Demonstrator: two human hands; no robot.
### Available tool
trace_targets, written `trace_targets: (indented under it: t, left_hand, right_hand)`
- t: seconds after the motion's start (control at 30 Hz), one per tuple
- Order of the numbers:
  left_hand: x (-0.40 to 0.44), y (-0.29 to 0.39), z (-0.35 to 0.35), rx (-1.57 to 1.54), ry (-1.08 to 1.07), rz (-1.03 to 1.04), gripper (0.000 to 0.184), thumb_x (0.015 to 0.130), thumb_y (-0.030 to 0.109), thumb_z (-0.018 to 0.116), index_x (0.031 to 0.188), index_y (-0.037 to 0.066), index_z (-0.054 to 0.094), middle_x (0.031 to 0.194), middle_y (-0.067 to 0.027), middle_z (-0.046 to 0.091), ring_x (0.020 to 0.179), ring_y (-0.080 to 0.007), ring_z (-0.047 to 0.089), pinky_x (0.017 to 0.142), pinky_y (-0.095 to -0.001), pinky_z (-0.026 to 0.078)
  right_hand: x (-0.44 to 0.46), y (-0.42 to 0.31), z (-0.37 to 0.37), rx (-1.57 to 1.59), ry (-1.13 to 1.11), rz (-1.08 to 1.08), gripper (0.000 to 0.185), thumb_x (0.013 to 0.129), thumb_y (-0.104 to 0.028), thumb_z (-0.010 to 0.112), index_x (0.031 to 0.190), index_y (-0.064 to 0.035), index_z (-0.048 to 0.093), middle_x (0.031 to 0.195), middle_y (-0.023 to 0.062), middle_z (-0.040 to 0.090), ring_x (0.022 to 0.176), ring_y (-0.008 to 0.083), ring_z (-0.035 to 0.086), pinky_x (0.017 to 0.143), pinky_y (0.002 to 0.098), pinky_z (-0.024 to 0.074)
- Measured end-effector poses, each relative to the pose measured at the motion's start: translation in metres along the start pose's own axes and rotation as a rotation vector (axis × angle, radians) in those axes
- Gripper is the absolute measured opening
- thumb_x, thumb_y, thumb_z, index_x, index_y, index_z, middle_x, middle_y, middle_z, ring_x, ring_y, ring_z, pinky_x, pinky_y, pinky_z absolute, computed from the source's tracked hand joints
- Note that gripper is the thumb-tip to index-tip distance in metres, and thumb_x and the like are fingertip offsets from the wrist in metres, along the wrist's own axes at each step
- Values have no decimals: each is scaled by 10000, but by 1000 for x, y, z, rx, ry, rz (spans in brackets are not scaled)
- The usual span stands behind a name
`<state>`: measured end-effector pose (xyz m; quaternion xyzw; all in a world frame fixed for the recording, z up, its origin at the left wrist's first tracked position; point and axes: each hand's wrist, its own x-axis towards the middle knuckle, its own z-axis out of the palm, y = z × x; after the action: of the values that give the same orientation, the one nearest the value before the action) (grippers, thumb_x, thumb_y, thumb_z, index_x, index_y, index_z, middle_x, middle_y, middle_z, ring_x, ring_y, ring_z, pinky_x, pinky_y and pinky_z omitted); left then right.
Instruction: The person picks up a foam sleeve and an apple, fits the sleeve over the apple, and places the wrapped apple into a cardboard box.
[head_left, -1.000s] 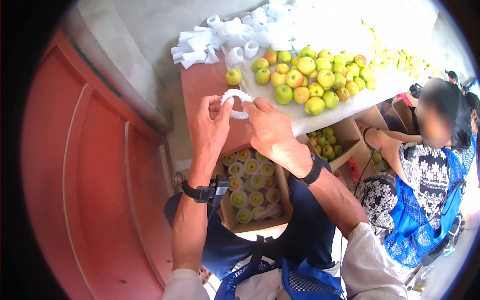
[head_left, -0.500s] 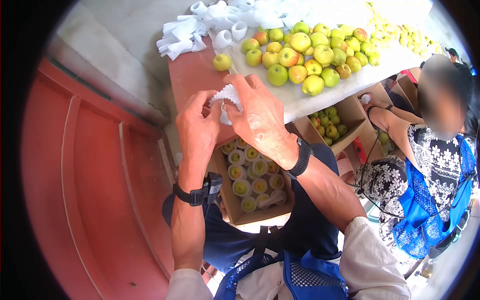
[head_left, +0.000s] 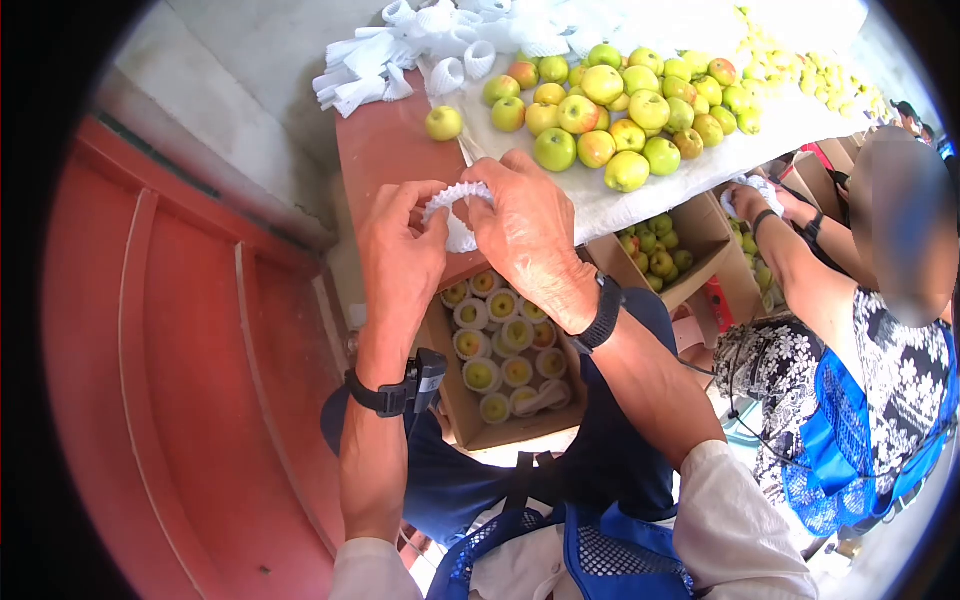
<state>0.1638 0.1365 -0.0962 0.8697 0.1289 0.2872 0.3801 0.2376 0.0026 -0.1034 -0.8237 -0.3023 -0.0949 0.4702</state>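
A white foam net sleeve (head_left: 462,238) is stretched between my two hands, its rim pulled into a round opening. My left hand (head_left: 402,232) pinches its left side, and my right hand (head_left: 528,228) grips its right side. Nothing shows inside the sleeve. Just beyond my hands, a single yellow-green apple (head_left: 444,123) sits on the red table (head_left: 375,150). A pile of green and reddish apples (head_left: 627,170) lies on a white cloth to the right. Below my hands stands a cardboard box (head_left: 480,436) holding several apples in foam sleeves.
More foam sleeves (head_left: 365,75) lie heaped at the table's far left. At right, another person (head_left: 790,250) handles something white above boxes. One open carton (head_left: 708,262) there holds bare apples. A red panel (head_left: 200,370) stands close on my left.
The foam sleeve's mouth has been spread from a crumpled shape into a wider ring. The person at right has leaned and brought both hands together on a white item.
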Motion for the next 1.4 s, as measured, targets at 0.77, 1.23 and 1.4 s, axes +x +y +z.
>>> trace_targets:
  t: [0.77, 1.23, 1.4]
  left_hand:
    - [0, -1, -5, 19, -57, 64, 213, 900, -6, 694, 1105, 10, 747, 1006, -117, 677, 865, -247, 673, 780, -355, 527]
    - [-1, -6, -7, -18, -23, 71, 268, 859, -38, 722, 1121, 15, 731, 1064, -44, 654, 799, -145, 606, 751, -293, 513]
    - [0, -4, -5, -69, 50, 121, 265, 855, -46, 714, 1112, 15, 729, 1075, -56, 664, 848, -189, 640, 779, -333, 529]
  right_hand:
    - [-3, 2, 3, 35, -46, -15, 194, 871, -162, 725, 1034, -57, 731, 963, 170, 658, 876, 416, 673, 754, 493, 528]
    - [-4, -5, 1, -6, -51, -59, 226, 859, -130, 718, 1073, -59, 707, 979, 178, 636, 882, 430, 659, 756, 519, 519]
    - [1, 3, 6, 33, 12, -44, 215, 879, -138, 715, 1075, -52, 706, 950, 173, 633, 872, 422, 659, 751, 509, 513]
